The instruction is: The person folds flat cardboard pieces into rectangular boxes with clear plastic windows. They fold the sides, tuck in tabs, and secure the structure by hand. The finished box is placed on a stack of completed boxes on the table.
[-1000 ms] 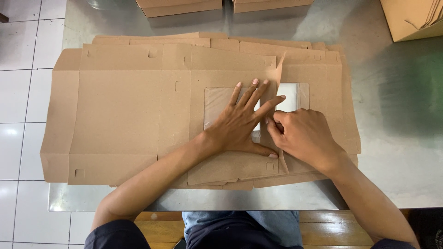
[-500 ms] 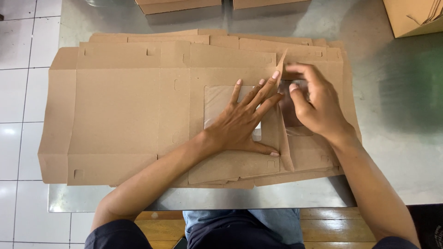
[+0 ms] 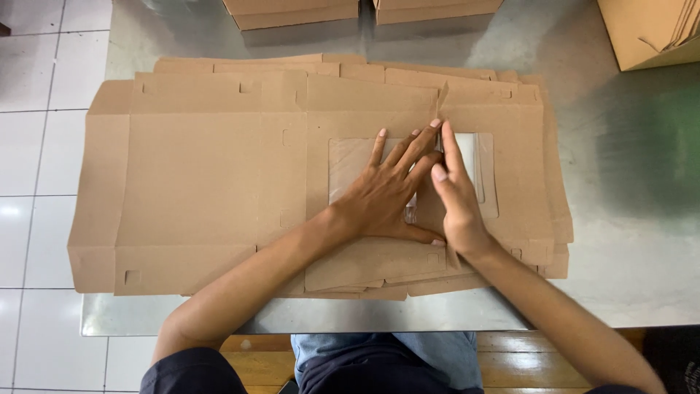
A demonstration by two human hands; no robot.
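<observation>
Both arms are bare from the upper arm down to the fingertips: no watch, no ring, no bracelet, no glove on the left hand [image 3: 383,201] or the right hand [image 3: 456,201]. The nails are short and plain. At each shoulder sits the edge of a dark, near-black short sleeve. Below, 2 layers show at the lap: a dark navy shirt hem over faded light-blue denim trousers.
</observation>
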